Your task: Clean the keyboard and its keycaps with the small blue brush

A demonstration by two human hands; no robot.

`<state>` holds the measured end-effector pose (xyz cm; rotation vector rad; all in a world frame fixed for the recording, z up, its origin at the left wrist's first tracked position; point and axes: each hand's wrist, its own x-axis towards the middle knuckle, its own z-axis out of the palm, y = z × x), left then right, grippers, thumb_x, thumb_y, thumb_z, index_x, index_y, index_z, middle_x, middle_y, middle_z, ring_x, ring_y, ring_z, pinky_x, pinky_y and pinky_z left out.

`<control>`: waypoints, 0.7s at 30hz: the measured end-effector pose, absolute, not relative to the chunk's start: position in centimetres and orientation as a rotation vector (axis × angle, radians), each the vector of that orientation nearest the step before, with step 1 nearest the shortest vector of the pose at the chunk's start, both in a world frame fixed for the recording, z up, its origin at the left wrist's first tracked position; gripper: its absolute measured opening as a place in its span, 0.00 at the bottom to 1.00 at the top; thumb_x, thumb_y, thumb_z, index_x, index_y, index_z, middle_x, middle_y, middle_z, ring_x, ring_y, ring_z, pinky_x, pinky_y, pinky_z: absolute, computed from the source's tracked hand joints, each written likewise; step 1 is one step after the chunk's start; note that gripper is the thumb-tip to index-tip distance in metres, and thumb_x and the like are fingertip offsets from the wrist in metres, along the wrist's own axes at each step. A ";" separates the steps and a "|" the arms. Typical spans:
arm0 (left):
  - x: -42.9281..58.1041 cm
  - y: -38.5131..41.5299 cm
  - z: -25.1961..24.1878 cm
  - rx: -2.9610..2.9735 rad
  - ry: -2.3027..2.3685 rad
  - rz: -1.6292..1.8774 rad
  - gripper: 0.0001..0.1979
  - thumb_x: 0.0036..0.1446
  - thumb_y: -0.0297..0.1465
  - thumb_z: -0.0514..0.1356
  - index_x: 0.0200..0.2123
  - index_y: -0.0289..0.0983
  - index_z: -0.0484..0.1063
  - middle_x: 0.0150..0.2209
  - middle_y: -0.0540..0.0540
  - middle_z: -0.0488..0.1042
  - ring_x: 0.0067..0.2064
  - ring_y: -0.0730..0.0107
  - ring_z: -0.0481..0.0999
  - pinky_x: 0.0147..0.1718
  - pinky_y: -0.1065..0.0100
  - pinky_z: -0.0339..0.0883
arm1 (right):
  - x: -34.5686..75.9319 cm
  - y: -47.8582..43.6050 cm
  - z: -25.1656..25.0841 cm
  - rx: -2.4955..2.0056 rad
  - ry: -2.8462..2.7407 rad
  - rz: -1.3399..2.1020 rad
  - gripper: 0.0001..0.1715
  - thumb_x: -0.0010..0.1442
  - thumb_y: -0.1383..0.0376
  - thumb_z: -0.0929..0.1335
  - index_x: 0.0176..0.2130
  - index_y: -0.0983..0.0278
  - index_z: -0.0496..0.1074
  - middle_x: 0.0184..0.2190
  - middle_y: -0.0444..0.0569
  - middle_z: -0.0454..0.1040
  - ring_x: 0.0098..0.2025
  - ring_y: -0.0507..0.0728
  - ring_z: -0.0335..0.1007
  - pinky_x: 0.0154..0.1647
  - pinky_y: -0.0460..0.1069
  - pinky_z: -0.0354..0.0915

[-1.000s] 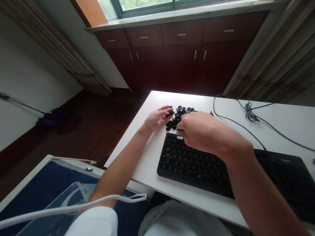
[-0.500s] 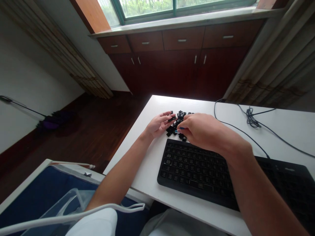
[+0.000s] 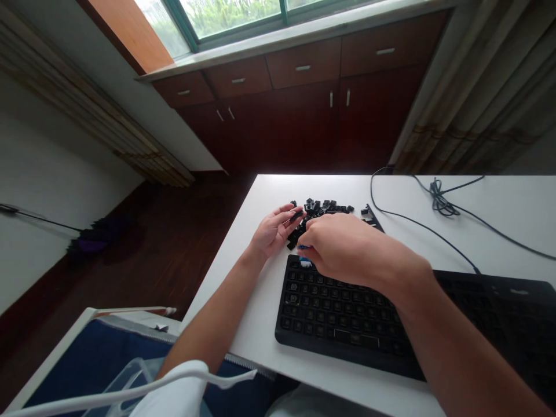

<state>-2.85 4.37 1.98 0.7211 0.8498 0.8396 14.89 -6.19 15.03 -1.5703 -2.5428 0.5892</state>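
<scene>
A black keyboard (image 3: 347,315) lies on the white table (image 3: 260,284). Behind its top left corner sits a pile of loose black keycaps (image 3: 324,207). My left hand (image 3: 273,231) rests beside the pile, a black keycap (image 3: 297,215) pinched between its thumb and fingers. My right hand (image 3: 343,249) hovers over the keyboard's top left corner, fingers closed on a small blue-and-white tool (image 3: 304,262) whose tip touches the keys.
A black cable (image 3: 438,202) loops over the back right of the table. Dark wooden cabinets (image 3: 304,98) stand under the window. A blue-lined container with a clear plastic bag (image 3: 125,370) sits at my lower left. A broom (image 3: 93,237) lies on the wooden floor.
My right hand has come back from the keycap pile onto the keyboard's top left corner. The left hand keeps its keycap. The camera has tilted slightly.
</scene>
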 end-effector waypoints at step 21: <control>-3.4 5.1 1.3 0.656 0.829 0.852 0.13 0.57 0.20 0.63 0.46 0.34 0.70 0.48 0.39 0.79 0.52 0.61 0.80 0.52 0.65 0.74 | 14.2 -6.5 15.5 -1.546 -2.578 0.725 0.18 0.69 0.61 0.63 0.36 0.65 0.80 0.32 0.51 0.79 0.33 0.57 0.73 0.33 0.49 0.60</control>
